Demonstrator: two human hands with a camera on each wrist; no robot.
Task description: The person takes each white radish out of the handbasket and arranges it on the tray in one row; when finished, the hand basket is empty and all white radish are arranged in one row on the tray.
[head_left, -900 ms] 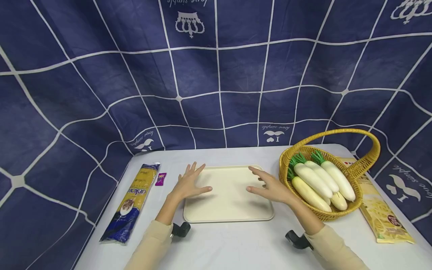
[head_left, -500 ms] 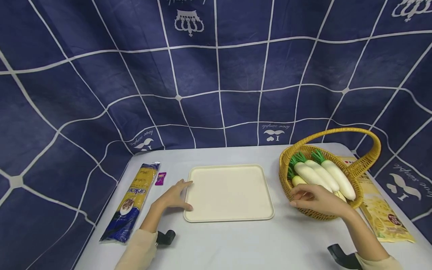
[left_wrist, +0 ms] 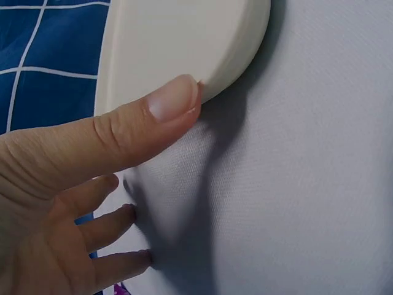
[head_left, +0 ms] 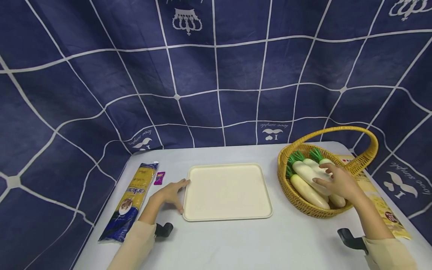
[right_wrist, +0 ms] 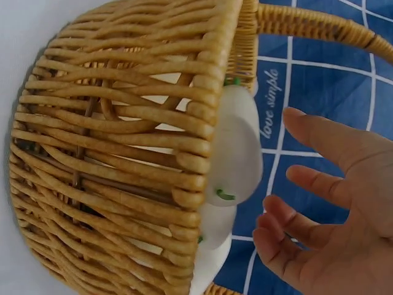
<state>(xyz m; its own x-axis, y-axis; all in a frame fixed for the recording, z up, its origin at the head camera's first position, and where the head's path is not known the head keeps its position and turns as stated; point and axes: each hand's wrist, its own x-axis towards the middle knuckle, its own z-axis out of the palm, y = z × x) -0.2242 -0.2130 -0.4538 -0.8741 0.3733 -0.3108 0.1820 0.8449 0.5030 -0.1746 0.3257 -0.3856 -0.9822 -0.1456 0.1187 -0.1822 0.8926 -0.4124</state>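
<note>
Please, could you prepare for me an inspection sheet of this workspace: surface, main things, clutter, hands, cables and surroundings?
Surface: white table, tray lying flat near its middle.
Main things: bare tray; basket at the right, holding white radishes with green tops.
Clutter: blue-yellow pack and small purple packet at left; yellow pack at right, partly hidden.
Hands: left hand at the tray's left edge, contact unclear; right hand above the radishes, holding nothing.
Cables: nothing seen.
Surroundings: dark blue curtain with white lines.
</note>
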